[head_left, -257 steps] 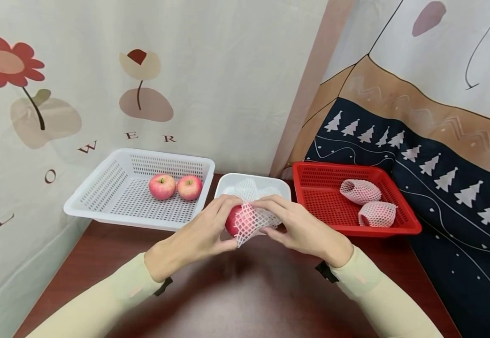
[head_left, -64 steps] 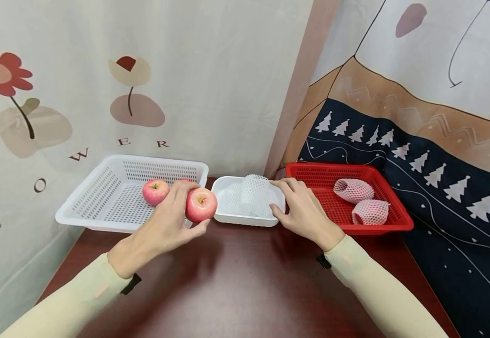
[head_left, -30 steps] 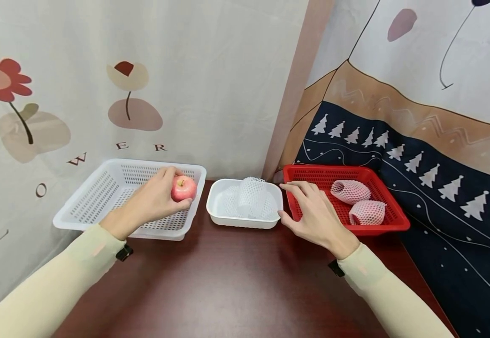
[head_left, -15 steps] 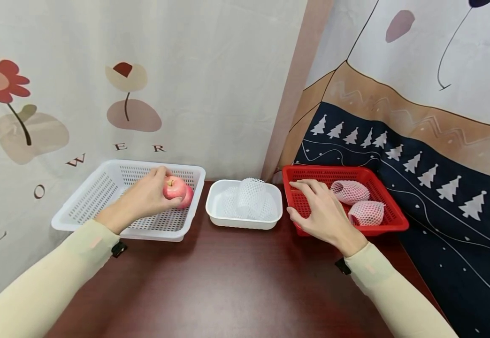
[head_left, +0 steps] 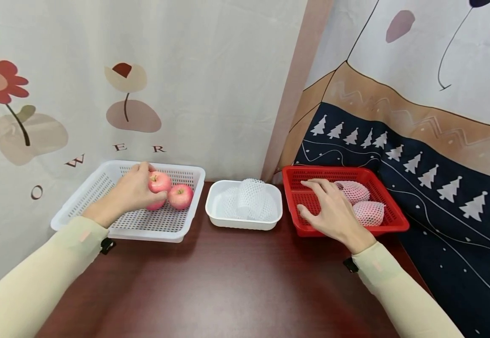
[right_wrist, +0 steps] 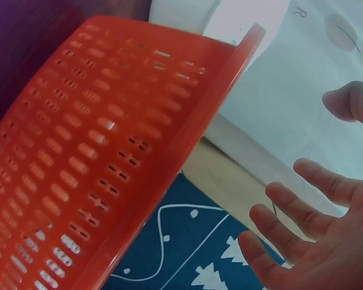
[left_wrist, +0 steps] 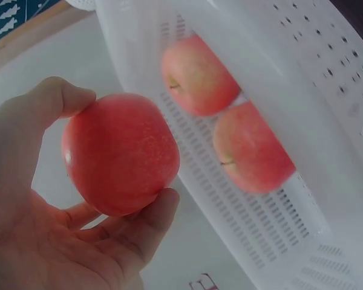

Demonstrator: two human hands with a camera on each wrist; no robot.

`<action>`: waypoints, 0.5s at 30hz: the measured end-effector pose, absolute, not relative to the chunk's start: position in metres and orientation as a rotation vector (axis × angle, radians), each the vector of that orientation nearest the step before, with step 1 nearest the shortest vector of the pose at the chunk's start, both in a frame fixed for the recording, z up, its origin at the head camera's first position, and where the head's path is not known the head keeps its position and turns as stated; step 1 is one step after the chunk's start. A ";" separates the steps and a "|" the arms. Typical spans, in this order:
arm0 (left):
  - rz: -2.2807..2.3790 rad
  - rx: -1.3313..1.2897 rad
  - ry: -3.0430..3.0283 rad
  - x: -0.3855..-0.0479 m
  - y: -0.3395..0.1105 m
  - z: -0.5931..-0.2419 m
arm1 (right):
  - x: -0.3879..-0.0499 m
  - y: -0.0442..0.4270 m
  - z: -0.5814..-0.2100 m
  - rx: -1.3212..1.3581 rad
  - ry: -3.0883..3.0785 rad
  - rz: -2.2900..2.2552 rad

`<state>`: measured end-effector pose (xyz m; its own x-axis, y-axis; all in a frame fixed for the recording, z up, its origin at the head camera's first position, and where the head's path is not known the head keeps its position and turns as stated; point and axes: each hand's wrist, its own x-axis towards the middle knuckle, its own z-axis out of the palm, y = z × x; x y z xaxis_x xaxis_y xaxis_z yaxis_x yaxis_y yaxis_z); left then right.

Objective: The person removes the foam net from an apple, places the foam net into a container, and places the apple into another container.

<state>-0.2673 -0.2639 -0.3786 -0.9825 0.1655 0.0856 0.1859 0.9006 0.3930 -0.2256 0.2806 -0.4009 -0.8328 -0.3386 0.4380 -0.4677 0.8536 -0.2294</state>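
My left hand point(head_left: 131, 190) grips a bare red apple point(left_wrist: 122, 154) between thumb and fingers, held above the white basket point(head_left: 143, 234). Below it in that basket sit two more apples; one point(head_left: 180, 196) is in plain sight, while the other point(head_left: 156, 205) is partly covered by the held apple in the head view. Over the near left part of the red basket point(head_left: 346, 231), my right hand point(head_left: 333, 211) hovers with its fingers spread and nothing in them. Two apples in white foam nets, a rear one point(head_left: 355, 191) and a front one point(head_left: 369, 213), lie in the red basket.
Between the baskets stands a small white tray point(head_left: 242, 224) with white foam nets point(head_left: 251, 199) in it. All three containers are on a dark red-brown table point(head_left: 236, 281). A printed curtain point(head_left: 219, 94) hangs close behind them.
The net seen around an apple earlier is off it. My left hand has carried the bare apple left over the white basket. My right hand has moved right, from the tray to the red basket.
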 end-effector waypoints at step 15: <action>-0.598 -0.186 -3.053 -0.286 -0.309 -0.386 | -0.228 0.294 -0.404 0.571 -2.657 0.473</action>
